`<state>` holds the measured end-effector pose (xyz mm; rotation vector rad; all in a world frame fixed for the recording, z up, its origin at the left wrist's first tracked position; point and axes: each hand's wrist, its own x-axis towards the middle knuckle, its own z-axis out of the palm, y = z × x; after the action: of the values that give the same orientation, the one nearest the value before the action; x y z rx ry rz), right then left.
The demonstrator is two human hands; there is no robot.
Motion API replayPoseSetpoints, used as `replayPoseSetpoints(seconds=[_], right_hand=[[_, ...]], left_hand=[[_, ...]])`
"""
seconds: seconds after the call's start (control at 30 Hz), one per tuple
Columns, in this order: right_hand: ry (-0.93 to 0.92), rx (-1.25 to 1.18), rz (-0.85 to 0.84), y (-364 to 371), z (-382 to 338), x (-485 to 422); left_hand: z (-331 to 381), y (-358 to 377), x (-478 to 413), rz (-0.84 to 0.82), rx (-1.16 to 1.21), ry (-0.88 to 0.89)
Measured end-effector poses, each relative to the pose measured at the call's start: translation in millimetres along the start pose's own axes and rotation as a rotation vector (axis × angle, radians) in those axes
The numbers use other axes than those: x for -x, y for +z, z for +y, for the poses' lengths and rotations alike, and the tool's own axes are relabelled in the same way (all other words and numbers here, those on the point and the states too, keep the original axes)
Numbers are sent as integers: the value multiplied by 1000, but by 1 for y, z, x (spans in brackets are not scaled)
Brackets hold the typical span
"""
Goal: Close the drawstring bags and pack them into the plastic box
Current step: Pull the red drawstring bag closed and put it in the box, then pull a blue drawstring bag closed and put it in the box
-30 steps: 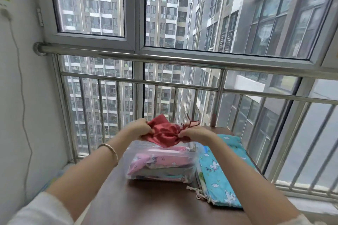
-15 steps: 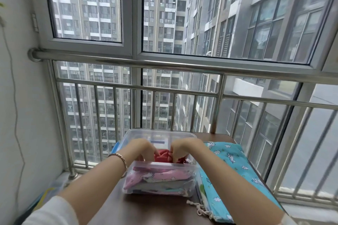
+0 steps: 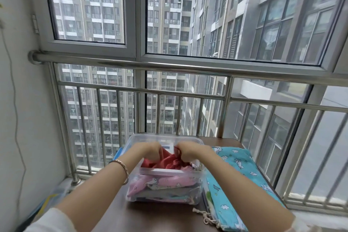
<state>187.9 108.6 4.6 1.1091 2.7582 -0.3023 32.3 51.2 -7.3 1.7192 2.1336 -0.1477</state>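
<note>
My left hand (image 3: pixel 150 149) and right hand (image 3: pixel 188 150) each pinch the crumpled red bag (image 3: pixel 168 162), heaped atop the full plastic box (image 3: pixel 165 171).

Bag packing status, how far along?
Done: a pink bag lies packed in the plastic box. In hand: left hand and right hand grip the red bag atop the pile. Left: the blue bag lies on the table beside the box, unpacked.

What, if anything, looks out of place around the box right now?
Nothing spilled or damaged. The red bag lies crumpled atop the pile in the plastic box, left hand and right hand gripping it. The blue bag lies unpacked on the table right of the box, its cord trailing loose.
</note>
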Motion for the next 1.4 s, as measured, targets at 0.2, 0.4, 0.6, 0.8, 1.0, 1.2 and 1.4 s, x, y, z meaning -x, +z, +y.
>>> replayPoseSetpoints(seconds=[0.2, 0.4, 0.6, 0.8, 1.0, 1.2, 1.4], right_hand=[[55, 71, -130, -15, 6, 9], [139, -26, -317, -3, -16, 15], [231, -45, -480, 12, -30, 1], [178, -253, -300, -2, -20, 14], [90, -426, 211, -34, 27, 44], [140, -516, 430, -30, 89, 99], [402, -428, 93, 11, 136, 145]], left_hand=[[10, -1, 7, 30, 83, 158], [19, 24, 2, -88, -207, 19], [25, 30, -9, -90, -313, -188], [37, 11, 4, -186, -153, -87], [98, -12, 20, 451, 218, 61], [181, -1, 42, 643, 283, 271], [232, 55, 48, 256, -22, 347]])
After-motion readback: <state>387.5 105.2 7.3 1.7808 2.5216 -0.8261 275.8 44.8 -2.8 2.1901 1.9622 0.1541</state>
